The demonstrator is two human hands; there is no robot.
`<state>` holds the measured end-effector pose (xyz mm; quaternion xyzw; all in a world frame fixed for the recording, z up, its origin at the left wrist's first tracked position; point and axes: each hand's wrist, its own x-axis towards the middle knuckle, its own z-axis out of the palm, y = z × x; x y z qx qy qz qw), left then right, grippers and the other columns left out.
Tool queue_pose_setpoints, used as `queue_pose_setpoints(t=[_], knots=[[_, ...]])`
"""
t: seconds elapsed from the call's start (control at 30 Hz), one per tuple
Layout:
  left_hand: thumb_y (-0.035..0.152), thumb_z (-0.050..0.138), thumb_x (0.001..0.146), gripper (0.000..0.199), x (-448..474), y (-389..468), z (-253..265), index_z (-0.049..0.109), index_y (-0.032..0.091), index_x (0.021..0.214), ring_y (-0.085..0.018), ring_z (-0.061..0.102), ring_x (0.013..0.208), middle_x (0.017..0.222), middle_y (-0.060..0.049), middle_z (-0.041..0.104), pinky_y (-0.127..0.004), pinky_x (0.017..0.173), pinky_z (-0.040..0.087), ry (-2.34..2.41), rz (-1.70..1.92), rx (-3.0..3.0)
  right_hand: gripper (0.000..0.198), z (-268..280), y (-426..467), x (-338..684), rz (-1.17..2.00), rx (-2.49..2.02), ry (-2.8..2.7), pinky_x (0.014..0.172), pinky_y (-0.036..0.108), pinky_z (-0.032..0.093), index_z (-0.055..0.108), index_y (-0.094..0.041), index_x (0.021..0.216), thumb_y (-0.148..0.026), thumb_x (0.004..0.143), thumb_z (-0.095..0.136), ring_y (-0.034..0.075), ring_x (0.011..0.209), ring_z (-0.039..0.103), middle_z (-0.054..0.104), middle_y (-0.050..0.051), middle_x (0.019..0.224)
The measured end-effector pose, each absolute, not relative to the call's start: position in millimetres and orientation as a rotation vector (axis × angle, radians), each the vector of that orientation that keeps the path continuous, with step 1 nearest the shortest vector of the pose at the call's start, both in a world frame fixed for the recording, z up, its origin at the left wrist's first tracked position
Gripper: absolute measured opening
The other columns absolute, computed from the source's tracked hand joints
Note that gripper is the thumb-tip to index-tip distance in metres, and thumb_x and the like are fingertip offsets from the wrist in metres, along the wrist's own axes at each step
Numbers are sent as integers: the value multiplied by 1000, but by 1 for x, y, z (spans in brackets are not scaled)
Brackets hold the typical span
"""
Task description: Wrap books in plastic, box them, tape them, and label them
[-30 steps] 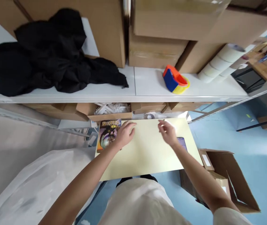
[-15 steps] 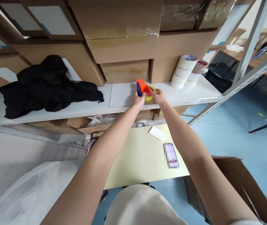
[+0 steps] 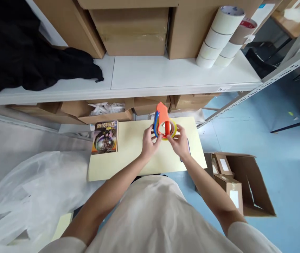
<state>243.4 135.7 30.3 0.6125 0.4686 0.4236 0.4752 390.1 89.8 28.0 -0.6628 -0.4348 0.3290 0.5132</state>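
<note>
Both of my hands hold an orange and blue tape dispenser (image 3: 162, 114) with a roll of yellow-edged tape (image 3: 174, 128) beside it on its right. My left hand (image 3: 150, 142) grips the blue side of the dispenser, thumb in front. On the other side my right hand (image 3: 179, 142) has its fingers closed round the tape roll and the dispenser's lower right part. They are held above a pale yellow table (image 3: 131, 137). Below my right hand lies a phone (image 3: 189, 146), mostly covered. A book with a dark picture cover (image 3: 104, 137) lies at the table's left.
A white shelf (image 3: 144, 75) crosses ahead, bearing cartons (image 3: 136, 33), stacked tape rolls (image 3: 215, 38) and black cloth (image 3: 46, 63). At right on the floor stands an open carton (image 3: 247, 167) with smaller boxes inside. White plastic wrapping (image 3: 39, 186) fills the lower left.
My hands have drawn the dispenser and tape off the shelf, back towards me and over the table. The view has tipped downward, showing the book and the open carton more fully.
</note>
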Motion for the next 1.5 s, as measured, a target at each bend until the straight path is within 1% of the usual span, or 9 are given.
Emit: queue_pose_setpoints(t=[0.2,0.33,0.47,0.6,0.8,0.97,1.1,1.37,1.5], knots=[[22,68,74,57,235,118,-72,50,18,128,-22,58,103,124,-14,53,-34,84,54,1240,693,1222,74,-82,64,386,970,-1831,-934,68,40,60,41,-19,129,-46,67,71,22,83,65,55,15,121],[19,73,66,63,233,122,-105,52,16,126,-21,62,98,125,-16,53,-34,84,52,1289,597,1105,74,-113,63,387,1112,-1932,-919,71,42,59,39,-19,132,-40,69,71,18,71,66,50,17,130],[16,75,63,64,236,126,-123,54,17,123,-20,63,97,112,-11,62,-34,86,50,1265,560,1056,75,-125,65,387,1130,-1998,-905,76,41,58,39,-18,135,-37,71,71,18,74,66,44,20,131],[14,74,61,66,240,128,-133,54,18,124,-20,63,98,114,-10,61,-33,86,50,1255,514,1027,78,-132,65,388,1131,-1997,-878,79,41,57,36,-21,141,-40,73,69,19,80,66,45,16,128],[11,73,58,76,242,127,-137,48,19,129,-24,57,111,135,-14,44,-32,90,47,1320,450,1021,85,-138,65,389,1158,-1995,-875,83,42,56,27,-20,148,-36,74,68,20,83,66,42,17,128],[12,73,59,57,242,128,-133,56,15,113,-24,58,111,131,-15,49,-34,90,48,1290,402,1035,90,-137,65,388,1182,-2025,-876,85,42,56,21,-21,150,-28,73,66,22,89,66,40,17,130],[12,72,62,57,239,128,-129,54,16,115,-26,57,116,126,-15,57,-36,92,47,1252,361,1044,93,-134,66,388,1217,-2020,-859,88,40,54,18,-17,151,-23,71,66,22,90,66,39,19,132],[18,69,67,76,216,113,-121,40,12,137,-32,38,135,146,-23,39,-43,103,40,1277,256,1039,81,-125,58,386,1021,-2141,-921,87,41,51,25,-14,147,-26,75,62,16,71,60,44,18,127],[22,71,68,67,177,89,-110,50,14,131,-29,47,129,139,-19,50,-39,102,42,1320,303,1027,63,-118,35,383,730,-2045,-1126,75,40,51,31,-18,140,-30,82,52,15,67,52,49,14,119]])
